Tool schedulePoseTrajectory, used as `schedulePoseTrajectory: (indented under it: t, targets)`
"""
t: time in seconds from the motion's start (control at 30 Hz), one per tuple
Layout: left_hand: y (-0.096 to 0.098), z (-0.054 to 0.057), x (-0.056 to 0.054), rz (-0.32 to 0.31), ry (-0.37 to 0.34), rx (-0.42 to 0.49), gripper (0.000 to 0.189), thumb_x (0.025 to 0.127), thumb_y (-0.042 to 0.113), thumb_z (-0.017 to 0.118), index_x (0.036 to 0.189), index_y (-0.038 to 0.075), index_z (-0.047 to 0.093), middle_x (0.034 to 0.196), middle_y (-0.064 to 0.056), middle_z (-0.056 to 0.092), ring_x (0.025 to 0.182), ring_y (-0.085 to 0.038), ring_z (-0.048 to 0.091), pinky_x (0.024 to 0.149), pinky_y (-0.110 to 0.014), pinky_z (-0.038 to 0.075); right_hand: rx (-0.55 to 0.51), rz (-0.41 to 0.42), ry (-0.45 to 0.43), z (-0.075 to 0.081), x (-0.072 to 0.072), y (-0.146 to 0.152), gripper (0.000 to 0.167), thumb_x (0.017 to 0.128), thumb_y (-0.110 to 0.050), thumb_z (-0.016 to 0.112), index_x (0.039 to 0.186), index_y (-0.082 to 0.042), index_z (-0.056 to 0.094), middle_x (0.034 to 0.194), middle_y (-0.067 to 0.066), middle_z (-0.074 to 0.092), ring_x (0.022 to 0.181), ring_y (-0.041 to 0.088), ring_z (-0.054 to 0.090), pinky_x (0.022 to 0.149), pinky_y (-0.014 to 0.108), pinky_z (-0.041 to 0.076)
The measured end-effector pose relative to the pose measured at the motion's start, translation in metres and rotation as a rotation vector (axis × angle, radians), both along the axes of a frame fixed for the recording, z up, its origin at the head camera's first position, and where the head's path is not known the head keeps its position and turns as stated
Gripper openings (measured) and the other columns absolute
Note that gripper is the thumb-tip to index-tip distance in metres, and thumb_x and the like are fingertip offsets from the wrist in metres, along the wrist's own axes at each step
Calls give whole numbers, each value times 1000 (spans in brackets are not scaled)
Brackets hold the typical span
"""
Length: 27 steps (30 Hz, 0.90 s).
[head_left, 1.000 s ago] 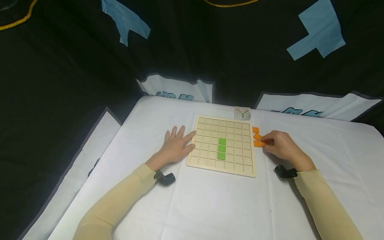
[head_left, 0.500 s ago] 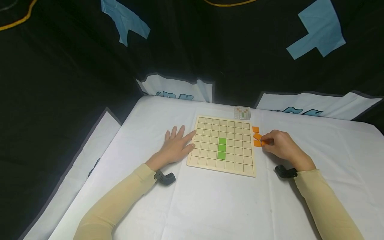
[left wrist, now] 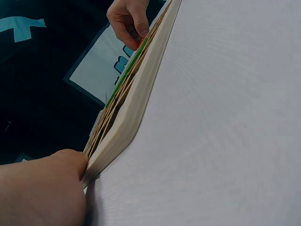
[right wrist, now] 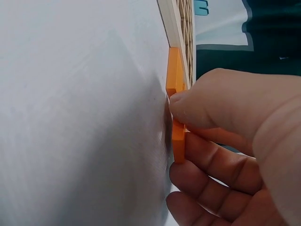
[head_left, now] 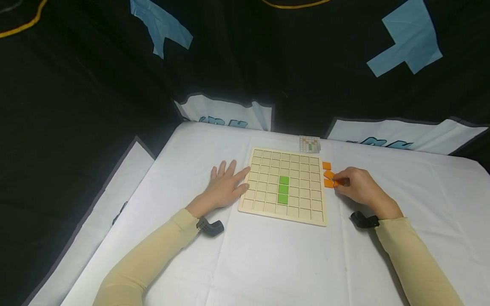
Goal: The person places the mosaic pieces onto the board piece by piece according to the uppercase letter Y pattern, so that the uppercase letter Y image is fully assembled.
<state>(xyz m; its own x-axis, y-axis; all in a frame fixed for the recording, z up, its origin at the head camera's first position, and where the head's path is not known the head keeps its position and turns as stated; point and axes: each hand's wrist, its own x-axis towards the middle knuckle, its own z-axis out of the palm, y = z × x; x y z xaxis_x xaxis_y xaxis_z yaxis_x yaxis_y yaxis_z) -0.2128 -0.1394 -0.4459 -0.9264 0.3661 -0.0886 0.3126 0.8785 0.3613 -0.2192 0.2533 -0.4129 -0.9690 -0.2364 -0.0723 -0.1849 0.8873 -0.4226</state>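
- The right hand [head_left: 357, 185] is pinching an orange tile [right wrist: 178, 136] between thumb and fingers, just beside the wooden grid board [head_left: 264, 204].
- The left hand [head_left: 223, 187] is lying flat, fingers spread, bracing the board's edge.
- Lifting the tile clear of the 3 neighbouring orange tiles [head_left: 328, 174] seems wise.
- A white tablecloth [head_left: 268, 263] is covering the table, with black drapes [head_left: 95, 85] hanging behind.

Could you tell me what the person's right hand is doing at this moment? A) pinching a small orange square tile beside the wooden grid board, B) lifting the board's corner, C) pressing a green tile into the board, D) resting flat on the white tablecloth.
A: the right hand pinches a small orange square tile between thumb and fingers, just off the right edge of the pale wooden grid board, next to other orange tiles.
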Motion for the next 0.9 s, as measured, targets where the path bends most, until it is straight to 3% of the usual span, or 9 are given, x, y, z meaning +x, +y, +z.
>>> schedulePoseTrajectory:
  t: [0.43,0.6,0.9]
  targets:
    - [1,1,0,7,3,14,63,105,49,41,162,25,31,170,-26,9,156,-54,-3,122,-72,-2,-13,27,41,6,-1,-3,32,85,-5,74,115,8,73,110,24,70,89,30,57,83,44,53]
    - [1,1,2,15,-3,12,63,105,49,41,162,25,31,170,-25,10,156,-53,-3,122,-72,-2,-63,65,83,6,-1,-9,30,85,-3,72,113,6,75,108,22,71,90,29,58,82,41,52]
    - [0,2,1,6,-1,16,62,105,49,41,162,25,31,170,-26,9,156,-53,-3,122,-72,-2,-67,95,74,10,-8,-28,31,85,-5,73,114,6,74,102,18,71,86,25,58,76,35,50]
